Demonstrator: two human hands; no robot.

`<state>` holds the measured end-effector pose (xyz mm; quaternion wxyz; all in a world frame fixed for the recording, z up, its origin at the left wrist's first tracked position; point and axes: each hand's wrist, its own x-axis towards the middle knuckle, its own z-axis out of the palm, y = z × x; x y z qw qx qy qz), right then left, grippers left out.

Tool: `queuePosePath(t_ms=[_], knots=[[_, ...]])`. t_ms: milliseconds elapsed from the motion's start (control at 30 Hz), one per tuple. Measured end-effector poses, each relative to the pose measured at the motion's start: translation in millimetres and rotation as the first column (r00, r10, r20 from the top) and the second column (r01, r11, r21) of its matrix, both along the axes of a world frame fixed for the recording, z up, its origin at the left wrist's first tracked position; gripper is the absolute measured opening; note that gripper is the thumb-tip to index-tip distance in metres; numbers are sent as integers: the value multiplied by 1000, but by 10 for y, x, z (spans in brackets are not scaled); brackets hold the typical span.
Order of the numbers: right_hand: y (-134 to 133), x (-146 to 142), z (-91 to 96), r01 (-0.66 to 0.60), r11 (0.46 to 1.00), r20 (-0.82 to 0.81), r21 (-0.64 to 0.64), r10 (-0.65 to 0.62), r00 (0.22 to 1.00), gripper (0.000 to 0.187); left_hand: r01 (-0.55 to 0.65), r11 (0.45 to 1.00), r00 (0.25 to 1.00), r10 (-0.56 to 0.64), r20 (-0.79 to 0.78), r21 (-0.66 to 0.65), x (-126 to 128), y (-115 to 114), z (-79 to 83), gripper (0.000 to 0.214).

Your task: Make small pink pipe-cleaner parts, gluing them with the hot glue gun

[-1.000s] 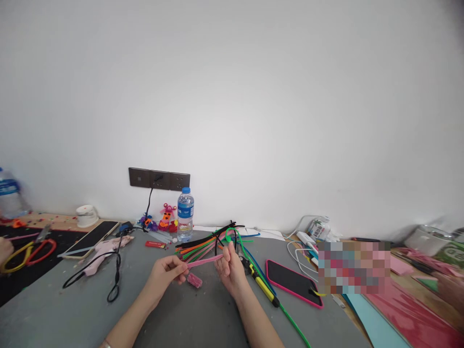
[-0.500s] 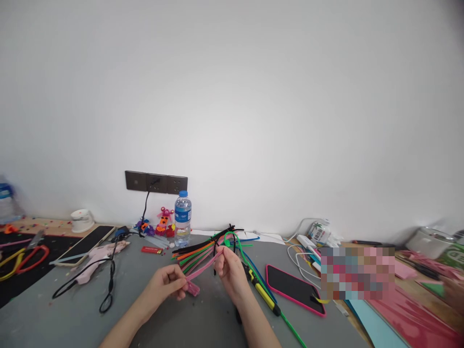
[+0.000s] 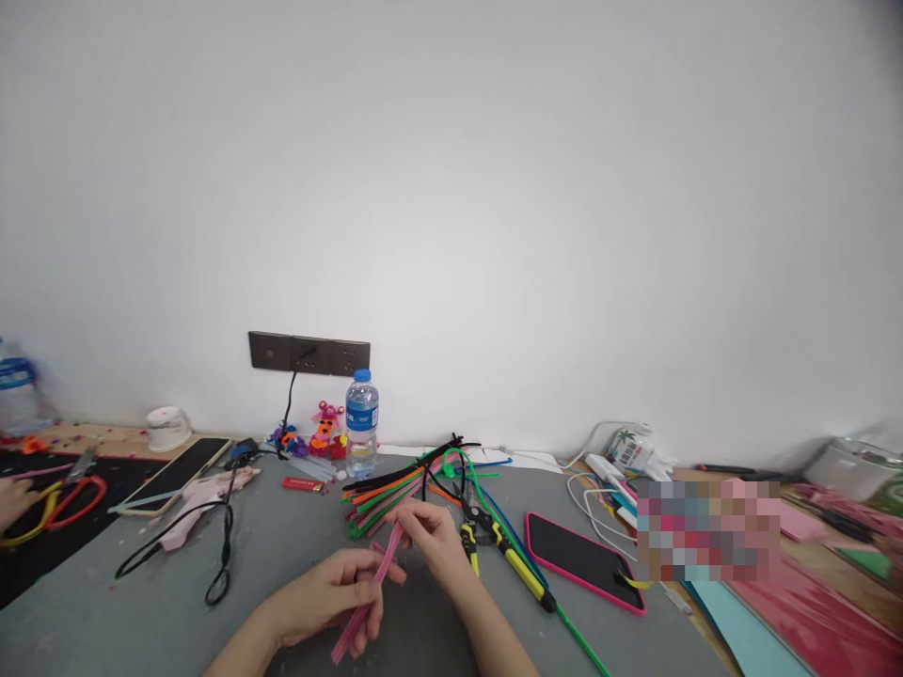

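Both my hands are over the grey mat, on one bundle of pink pipe cleaners (image 3: 385, 569) whose strands lie side by side. My left hand (image 3: 328, 597) is closed around its middle, and the lower end sticks out below the fingers. The fingers of my right hand (image 3: 430, 541) pinch its upper end. Just beyond the hands lies a fanned pile of pipe cleaners (image 3: 395, 481) in black, orange, green and pink. Black-and-yellow pliers (image 3: 518, 569) rest beside my right forearm, their jaws toward the pile.
A water bottle (image 3: 362, 428) stands behind the pile, near small fuzzy figures (image 3: 324, 432). On the left lie a pink glue gun (image 3: 194, 508) with its black cord, a phone (image 3: 173, 478) and scissors (image 3: 77, 498), with another person's hand (image 3: 10, 503). A pink-cased phone (image 3: 585, 562) lies right.
The pink bundle has tilted from nearly level to steeply slanted, and my hands have moved lower. The pliers' head has come into sight. Another person's hand has appeared at the left edge.
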<state>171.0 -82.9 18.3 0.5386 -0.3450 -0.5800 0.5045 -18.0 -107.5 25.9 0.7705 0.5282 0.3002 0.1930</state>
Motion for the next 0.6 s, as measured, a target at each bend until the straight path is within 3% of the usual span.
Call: queuePosePath(t_ms=[200, 433, 533, 600], knots=[[14, -15, -1, 75, 997, -10, -30, -76, 997, 36, -129, 988, 990, 133, 44, -82, 9, 27, 15, 39], [69, 91, 26, 117, 993, 24, -21, -117, 993, 43, -242, 969, 970, 242, 13, 42, 69, 25, 39, 46], [80, 266, 95, 229, 971, 192, 71, -238, 952, 46, -335, 933, 941, 338, -6, 134, 72, 81, 14, 54], [44, 403, 157, 355, 923, 452, 147, -382, 806, 40, -384, 906, 920, 392, -7, 177, 65, 123, -6, 58]])
